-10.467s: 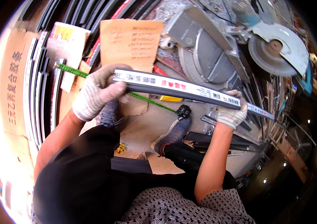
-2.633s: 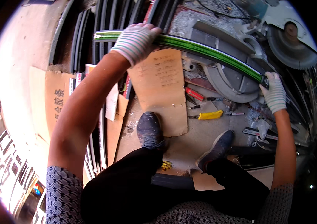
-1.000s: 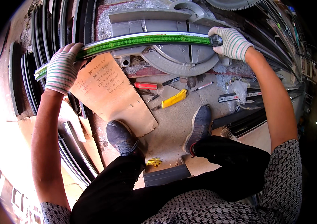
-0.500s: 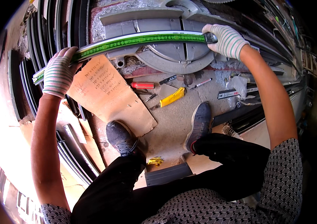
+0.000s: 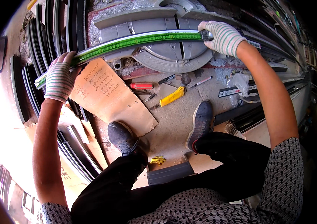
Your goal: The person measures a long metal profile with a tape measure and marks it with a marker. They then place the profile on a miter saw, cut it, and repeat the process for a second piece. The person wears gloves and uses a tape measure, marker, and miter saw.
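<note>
A green tape measure (image 5: 143,39) is stretched along a long narrow dark-and-silver metal strip (image 5: 117,40), held up in front of me over the saw. My left hand (image 5: 60,76), in a striped knit glove, is closed round the strip and tape near their left end, which sticks out past the glove. At the other end my right hand (image 5: 223,37), gloved the same way, is closed round the tape's dark housing (image 5: 205,36). Below the strip lies a brown cardboard sheet (image 5: 108,93) with handwriting on it.
A grey mitre saw base (image 5: 169,61) stands beyond the strip. On the floor lie a yellow utility knife (image 5: 172,96), a red-handled tool (image 5: 142,86), a black marker (image 5: 166,79) and a pen (image 5: 201,82). Dark metal profiles (image 5: 35,41) are stacked at left, more (image 5: 270,48) at right.
My right hand and the strip's right end sit slightly further left in view, and the left end slightly lower. Both hands keep their hold, and the floor things shift only slightly.
</note>
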The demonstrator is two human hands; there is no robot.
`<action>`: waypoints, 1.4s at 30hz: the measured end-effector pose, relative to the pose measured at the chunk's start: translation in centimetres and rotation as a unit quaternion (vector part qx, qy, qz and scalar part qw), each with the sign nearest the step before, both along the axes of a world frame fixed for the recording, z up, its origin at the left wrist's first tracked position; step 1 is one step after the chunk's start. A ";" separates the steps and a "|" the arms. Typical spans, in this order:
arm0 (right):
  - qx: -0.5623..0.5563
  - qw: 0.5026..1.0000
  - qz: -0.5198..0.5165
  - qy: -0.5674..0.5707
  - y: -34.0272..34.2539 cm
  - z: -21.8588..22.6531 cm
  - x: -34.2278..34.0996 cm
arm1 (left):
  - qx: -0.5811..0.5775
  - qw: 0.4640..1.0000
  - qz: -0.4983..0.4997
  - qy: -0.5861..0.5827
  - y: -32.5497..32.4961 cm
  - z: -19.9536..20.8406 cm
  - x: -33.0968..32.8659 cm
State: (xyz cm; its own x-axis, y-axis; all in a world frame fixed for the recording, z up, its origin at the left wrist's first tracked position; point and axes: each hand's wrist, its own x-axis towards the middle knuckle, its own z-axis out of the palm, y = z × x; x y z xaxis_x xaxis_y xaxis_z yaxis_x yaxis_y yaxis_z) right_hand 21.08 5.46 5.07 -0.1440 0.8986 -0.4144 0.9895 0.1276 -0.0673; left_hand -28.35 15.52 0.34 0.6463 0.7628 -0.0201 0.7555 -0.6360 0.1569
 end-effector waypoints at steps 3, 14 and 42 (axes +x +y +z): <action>0.004 1.000 0.003 -0.009 -0.1 0.0 0.0 | 0.024 0.999 -0.022 -0.024 -0.8 0.3 1.3; 0.006 1.000 0.000 0.011 0.0 -0.2 0.2 | 0.001 0.993 -0.025 -0.113 -9.1 0.9 16.6; 0.027 1.000 0.010 0.008 -0.4 -0.3 0.4 | -0.036 0.972 0.142 -0.185 -14.9 -1.1 26.0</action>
State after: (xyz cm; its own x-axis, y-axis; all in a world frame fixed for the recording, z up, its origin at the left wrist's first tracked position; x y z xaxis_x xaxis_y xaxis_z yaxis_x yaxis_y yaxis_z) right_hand 21.51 5.02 4.79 -0.1682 0.9164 -0.3633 0.9856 0.1507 -0.0763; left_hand -2.35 0.60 -0.72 0.3831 0.9167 0.1140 0.7826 -0.3876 0.4871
